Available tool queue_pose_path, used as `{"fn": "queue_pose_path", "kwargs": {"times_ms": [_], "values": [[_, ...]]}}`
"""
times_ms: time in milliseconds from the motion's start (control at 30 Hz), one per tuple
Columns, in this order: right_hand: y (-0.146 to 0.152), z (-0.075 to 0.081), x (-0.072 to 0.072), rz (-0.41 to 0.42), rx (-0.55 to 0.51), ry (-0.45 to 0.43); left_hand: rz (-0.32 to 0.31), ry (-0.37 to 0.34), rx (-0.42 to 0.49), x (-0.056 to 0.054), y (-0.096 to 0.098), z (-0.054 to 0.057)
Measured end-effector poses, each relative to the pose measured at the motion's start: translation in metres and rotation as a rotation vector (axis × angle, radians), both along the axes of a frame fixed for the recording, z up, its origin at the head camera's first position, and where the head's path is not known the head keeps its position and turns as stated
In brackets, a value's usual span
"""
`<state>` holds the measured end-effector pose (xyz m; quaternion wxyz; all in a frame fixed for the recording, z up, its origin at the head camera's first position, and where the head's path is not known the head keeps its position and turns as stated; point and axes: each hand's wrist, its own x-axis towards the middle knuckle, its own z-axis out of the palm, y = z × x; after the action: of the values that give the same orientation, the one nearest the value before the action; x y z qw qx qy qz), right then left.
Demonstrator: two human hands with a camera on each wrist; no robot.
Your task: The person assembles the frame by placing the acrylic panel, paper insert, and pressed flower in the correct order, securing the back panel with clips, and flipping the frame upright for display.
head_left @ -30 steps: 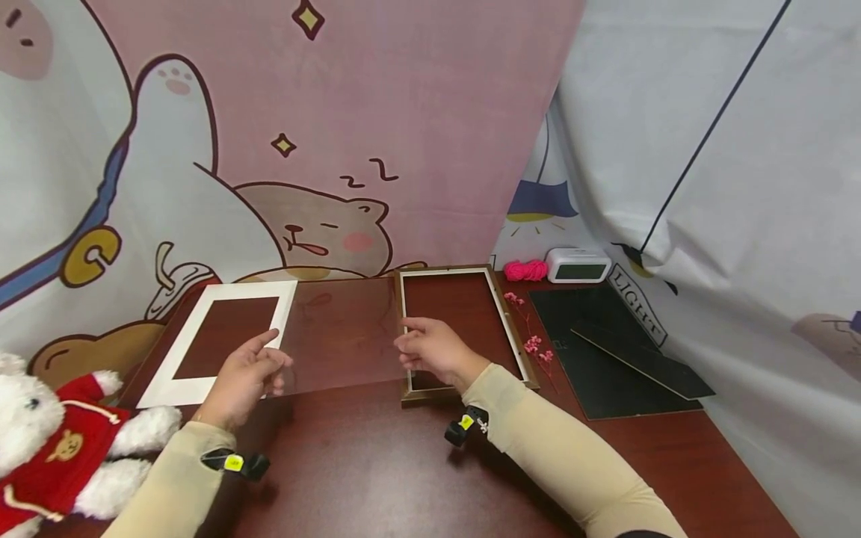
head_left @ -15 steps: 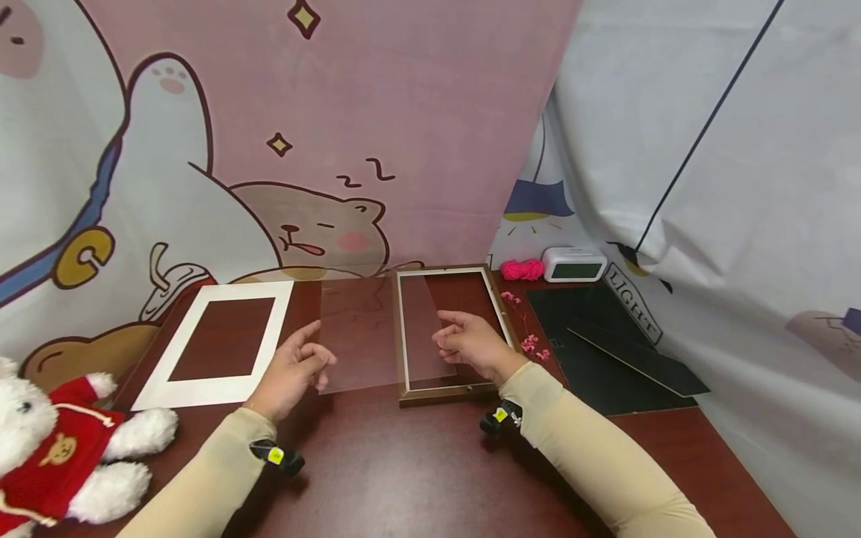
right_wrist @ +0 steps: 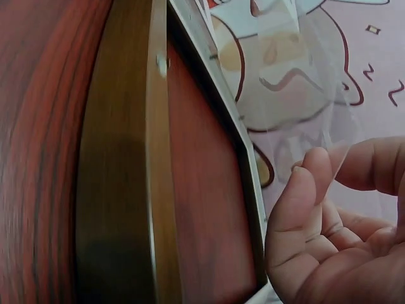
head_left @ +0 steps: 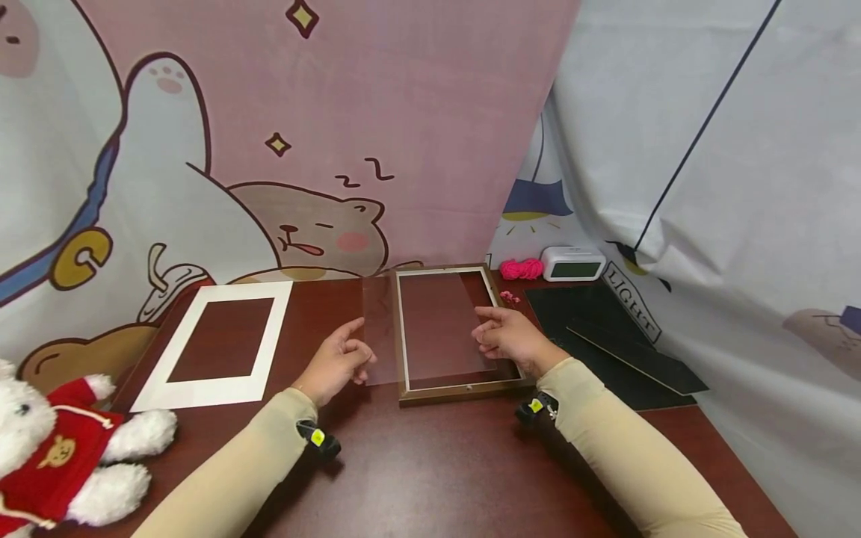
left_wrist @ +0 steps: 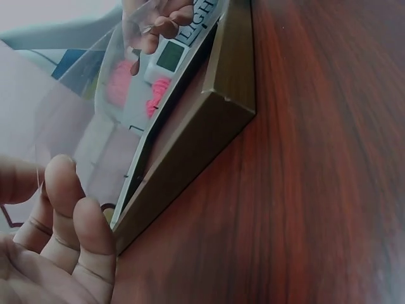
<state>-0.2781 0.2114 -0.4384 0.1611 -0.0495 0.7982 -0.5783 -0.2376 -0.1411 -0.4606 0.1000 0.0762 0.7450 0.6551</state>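
A clear, thin sheet (head_left: 430,329) spans between both hands, tilted over the wooden picture frame (head_left: 440,394) and sticking out past its left side. My left hand (head_left: 336,362) pinches the sheet's left edge, just left of the frame. At the opposite edge my right hand (head_left: 514,340) pinches it above the frame's right side. In the left wrist view, the sheet (left_wrist: 82,107) rises from between thumb and fingers, apart from the frame (left_wrist: 202,120). The right wrist view has the right hand (right_wrist: 342,221) gripping the sheet edge beside the frame's inner lip.
A white mat (head_left: 151,392) lies at the left, behind a plush bear (head_left: 60,448). On the right are a black backing board (head_left: 565,306) with its stand (head_left: 632,359), pink yarn (head_left: 521,269), a small white clock (head_left: 573,264) and pink flowers (head_left: 510,297). Curtains hang behind.
Both hands have moved right together, carrying the clear sheet from beside the frame to largely over it. The frame, mat and board have stayed put.
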Motion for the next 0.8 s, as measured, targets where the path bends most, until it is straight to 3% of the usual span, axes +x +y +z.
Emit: {"fn": "queue_pose_path", "kwargs": {"times_ms": [533, 800], "values": [[0.044, -0.005, -0.010, -0.027, 0.114, 0.008, -0.069, -0.028, -0.024, -0.026, 0.042, -0.004], [0.053, -0.007, -0.014, -0.042, 0.145, -0.012, -0.113, -0.011, -0.120, -0.033, 0.050, -0.005]]}}
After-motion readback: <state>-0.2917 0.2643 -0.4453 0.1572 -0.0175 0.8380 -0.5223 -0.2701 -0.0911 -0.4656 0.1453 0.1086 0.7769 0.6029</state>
